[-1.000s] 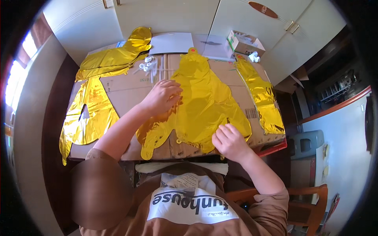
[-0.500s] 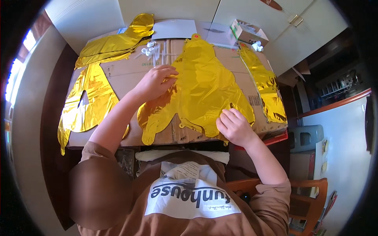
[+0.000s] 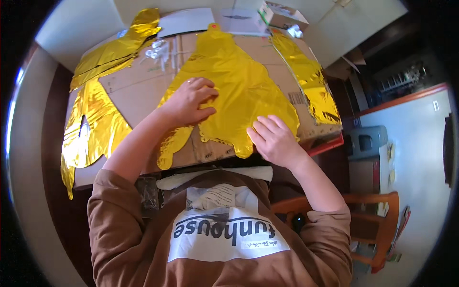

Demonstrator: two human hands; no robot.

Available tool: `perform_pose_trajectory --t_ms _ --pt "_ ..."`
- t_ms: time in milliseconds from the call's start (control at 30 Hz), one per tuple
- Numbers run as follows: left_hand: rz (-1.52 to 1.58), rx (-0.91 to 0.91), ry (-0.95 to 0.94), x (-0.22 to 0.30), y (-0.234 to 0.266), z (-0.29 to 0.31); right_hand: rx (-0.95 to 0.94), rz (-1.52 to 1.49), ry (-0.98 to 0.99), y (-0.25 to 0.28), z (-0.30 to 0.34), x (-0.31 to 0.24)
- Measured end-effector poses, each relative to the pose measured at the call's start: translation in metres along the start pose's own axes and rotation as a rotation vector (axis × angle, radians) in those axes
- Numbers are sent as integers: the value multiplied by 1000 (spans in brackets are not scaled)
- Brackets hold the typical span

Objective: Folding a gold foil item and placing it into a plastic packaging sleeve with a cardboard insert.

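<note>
Arching half-parted over the middle gold foil (image 3: 239,79), your left hand (image 3: 189,101) seems empty, grip unclear in your nearer right hand (image 3: 276,139).

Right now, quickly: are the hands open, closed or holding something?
Left hand: open, fingers loosely curved over the middle gold foil balloon.
Right hand: at that balloon's near right part; whether it grips cannot be told.

Pale cabinets (image 3: 366,31) behind; wooden chair (image 3: 391,229) right (grey stool (image 3: 381,142) beyond); bright light (image 3: 20,75) far left.
</note>
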State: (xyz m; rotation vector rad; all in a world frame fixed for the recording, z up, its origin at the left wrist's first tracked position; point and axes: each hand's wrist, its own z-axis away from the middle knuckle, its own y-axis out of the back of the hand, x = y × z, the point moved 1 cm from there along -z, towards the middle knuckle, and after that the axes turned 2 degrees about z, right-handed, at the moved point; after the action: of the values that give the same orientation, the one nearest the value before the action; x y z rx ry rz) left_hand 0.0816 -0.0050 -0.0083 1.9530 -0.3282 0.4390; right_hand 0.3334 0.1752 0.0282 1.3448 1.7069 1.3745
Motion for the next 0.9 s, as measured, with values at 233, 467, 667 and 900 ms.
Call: perform_pose_trajectory --t_ms 233,467,667,900 --pt "-5 5 27 3 0 2 235 -543 -1064 7 83 -51" --pt "-9 8 53 4 0 3 414 -1602 -1632 -45 73 -63" --pt "-67 -2 -5 16 4 0 470 -1167 -1500 -35 58 -51" --pt "-81 -8 19 33 2 9 342 -882 -1377 -32 76 -37"
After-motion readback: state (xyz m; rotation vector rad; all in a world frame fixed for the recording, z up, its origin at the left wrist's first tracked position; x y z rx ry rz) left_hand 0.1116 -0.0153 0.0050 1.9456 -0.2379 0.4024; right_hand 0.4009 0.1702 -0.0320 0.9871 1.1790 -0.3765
